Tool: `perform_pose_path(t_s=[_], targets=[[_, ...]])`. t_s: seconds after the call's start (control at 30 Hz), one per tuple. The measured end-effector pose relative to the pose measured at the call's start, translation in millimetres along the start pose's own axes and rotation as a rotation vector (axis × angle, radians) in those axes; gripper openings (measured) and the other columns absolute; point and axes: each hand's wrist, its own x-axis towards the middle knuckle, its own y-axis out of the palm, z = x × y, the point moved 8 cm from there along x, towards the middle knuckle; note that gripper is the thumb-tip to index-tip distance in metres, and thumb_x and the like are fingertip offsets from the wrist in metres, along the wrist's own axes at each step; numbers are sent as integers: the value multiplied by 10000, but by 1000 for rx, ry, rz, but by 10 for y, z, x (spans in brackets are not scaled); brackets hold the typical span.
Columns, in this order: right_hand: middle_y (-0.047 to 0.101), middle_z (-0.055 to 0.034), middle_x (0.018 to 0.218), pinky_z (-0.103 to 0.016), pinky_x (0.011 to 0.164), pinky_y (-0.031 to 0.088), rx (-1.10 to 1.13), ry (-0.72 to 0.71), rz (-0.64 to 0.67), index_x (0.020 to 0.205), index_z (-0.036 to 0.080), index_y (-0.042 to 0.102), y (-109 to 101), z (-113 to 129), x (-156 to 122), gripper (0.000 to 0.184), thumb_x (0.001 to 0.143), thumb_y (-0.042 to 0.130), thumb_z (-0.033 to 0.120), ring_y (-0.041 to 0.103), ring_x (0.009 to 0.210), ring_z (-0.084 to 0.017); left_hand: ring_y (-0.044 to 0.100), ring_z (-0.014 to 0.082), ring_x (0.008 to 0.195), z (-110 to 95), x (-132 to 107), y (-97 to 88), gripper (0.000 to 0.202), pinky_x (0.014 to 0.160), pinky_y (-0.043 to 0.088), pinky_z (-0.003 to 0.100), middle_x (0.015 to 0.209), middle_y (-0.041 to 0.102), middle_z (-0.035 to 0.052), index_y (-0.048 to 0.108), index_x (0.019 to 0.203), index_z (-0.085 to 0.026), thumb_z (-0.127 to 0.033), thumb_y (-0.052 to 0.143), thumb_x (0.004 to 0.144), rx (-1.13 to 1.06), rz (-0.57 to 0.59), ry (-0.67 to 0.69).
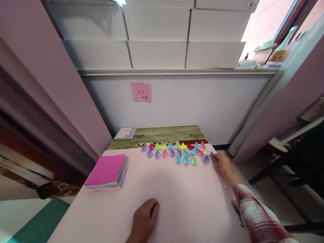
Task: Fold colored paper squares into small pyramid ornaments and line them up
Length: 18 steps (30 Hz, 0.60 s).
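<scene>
Several small folded paper shapes (177, 152) in purple, pink, green, blue and yellow lie in rows at the far side of a pale pink table (162, 192). My right hand (223, 165) reaches to the right end of the rows, fingertips pinched on a purple folded piece (212, 155). My left hand (145, 217) rests on the table near the front edge, fingers curled under, nothing visible in it. A stack of coloured paper sheets (107, 172), pink on top, lies at the table's left.
A paper pack (125, 133) sits on a wood-patterned surface (164, 134) behind the table. A pink note (141, 91) is stuck on the white wall. White boxes (157, 33) line the ledge above. A dark chair (296, 162) stands at right.
</scene>
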Motion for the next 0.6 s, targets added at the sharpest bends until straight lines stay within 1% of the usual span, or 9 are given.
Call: perform_pose_path(t_s=[0.1,0.17,0.23,0.27,0.33,0.4,0.5,0.6], targets=[[675,-13,1087,-229,616,354,4,-23,0,980,267,699,-64,34,-25,187,865,552,270,608,776,-144,625,130,668,4,-1,8,166,634,479,204,750,647,-13,585,839,-232,-285,458,931,3,2,6],[664,-24,1128,-229,611,359,12,-25,-37,1049,274,686,-123,65,-87,232,870,538,276,610,762,-139,623,129,669,7,1,11,170,636,477,205,750,646,-13,585,841,-231,-283,452,934,5,5,6],[671,-43,1091,-232,605,368,40,-11,-110,1070,258,682,-186,121,-182,253,879,524,311,606,725,-138,620,128,663,8,6,14,174,629,474,205,744,642,-15,584,834,-231,-283,452,935,9,11,5],[681,-48,1025,-236,605,376,66,10,-154,1063,245,683,-213,151,-236,264,882,524,354,600,695,-139,619,128,660,9,8,16,174,626,472,205,742,641,-15,583,832,-231,-284,453,935,12,15,2],[685,-45,942,-246,605,389,108,-9,-157,1041,235,682,-185,285,-323,303,873,534,438,589,658,-144,619,128,662,10,13,21,172,625,470,206,746,640,-15,581,834,-231,-286,454,936,15,19,-3],[678,-38,944,-250,602,389,97,-27,-139,1007,247,681,-128,421,-374,307,860,545,479,597,692,-155,624,129,675,8,15,22,167,636,472,207,759,644,-14,579,844,-231,-287,453,938,14,18,-1],[669,-33,979,-252,619,391,51,-40,-112,991,263,679,-50,538,-381,250,872,544,437,604,759,-164,628,128,684,-1,10,19,165,642,473,206,768,647,-14,579,852,-231,-285,451,940,11,13,9],[667,-27,996,-251,647,396,30,-66,-85,966,270,686,-2,543,-340,193,894,522,342,606,790,-161,624,125,665,-8,5,10,168,622,468,203,750,642,-18,578,838,-230,-284,454,937,14,13,10]])
